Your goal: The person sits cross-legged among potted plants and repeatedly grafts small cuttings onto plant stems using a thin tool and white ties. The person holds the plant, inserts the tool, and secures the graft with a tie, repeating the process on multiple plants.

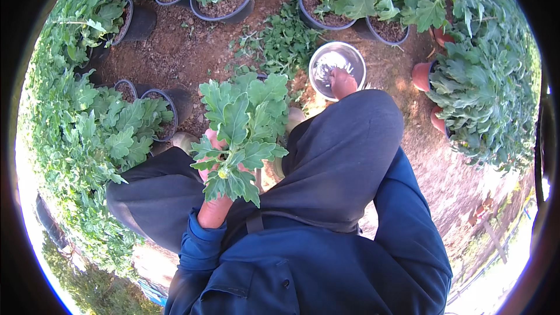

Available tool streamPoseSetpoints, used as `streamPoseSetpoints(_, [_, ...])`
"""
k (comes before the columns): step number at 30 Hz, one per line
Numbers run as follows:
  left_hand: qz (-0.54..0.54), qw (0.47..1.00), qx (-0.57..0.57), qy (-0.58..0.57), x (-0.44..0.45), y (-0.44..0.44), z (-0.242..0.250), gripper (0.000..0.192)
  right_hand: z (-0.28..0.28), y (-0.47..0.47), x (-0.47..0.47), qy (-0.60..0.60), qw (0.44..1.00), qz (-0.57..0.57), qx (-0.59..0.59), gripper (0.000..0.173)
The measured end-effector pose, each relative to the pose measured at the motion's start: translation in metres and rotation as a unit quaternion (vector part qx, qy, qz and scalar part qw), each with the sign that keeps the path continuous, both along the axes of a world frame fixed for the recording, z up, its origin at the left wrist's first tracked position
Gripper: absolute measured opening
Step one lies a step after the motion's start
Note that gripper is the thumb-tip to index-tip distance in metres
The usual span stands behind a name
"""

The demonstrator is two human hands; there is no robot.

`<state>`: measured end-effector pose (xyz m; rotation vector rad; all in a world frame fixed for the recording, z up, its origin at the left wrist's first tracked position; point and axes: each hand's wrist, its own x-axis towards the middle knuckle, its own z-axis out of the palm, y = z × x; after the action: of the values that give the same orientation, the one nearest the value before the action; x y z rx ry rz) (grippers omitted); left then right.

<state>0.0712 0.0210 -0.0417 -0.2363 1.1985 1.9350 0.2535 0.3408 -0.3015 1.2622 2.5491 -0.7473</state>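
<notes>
My left hand [213,140] is wrapped around the stem part of a leafy green plant [245,129], which looks like a chrysanthemum with a small yellowish bud near its tip. Leaves cover most of that hand, and the plant's lower end is hidden. Beyond my raised right knee, my right hand [343,83] reaches down into a round metal bowl [359,59]. Thin white pieces [334,61] lie in the bowl around my fingertips. Whether the fingers pinch any of them is too small to tell.
Black plastic pots [238,11] of similar plants curve around the front and left. Terracotta-coloured pots [421,76] stand along the right under dense foliage [485,78]. Plucked leaves [288,39] are heaped on the brown soil [170,48] beside the bowl.
</notes>
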Motion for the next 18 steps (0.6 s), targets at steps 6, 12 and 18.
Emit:
streamPoseSetpoints(6, [0.021,0.999,0.030,-0.022,0.003,0.001,-0.008,0.034,0.017,0.011,0.001,0.143,0.984,-0.106,-0.008,0.015])
streamPoseSetpoints(12, [0.032,0.998,0.042,-0.027,0.001,0.008,-0.006,0.035,0.019,0.025,0.008,0.185,0.954,-0.219,-0.082,0.017])
streamPoseSetpoints(18, [-0.164,0.905,-0.142,0.366,-0.012,0.008,-0.015,0.011,0.034,0.035,0.011,0.162,0.948,-0.242,-0.126,0.029])
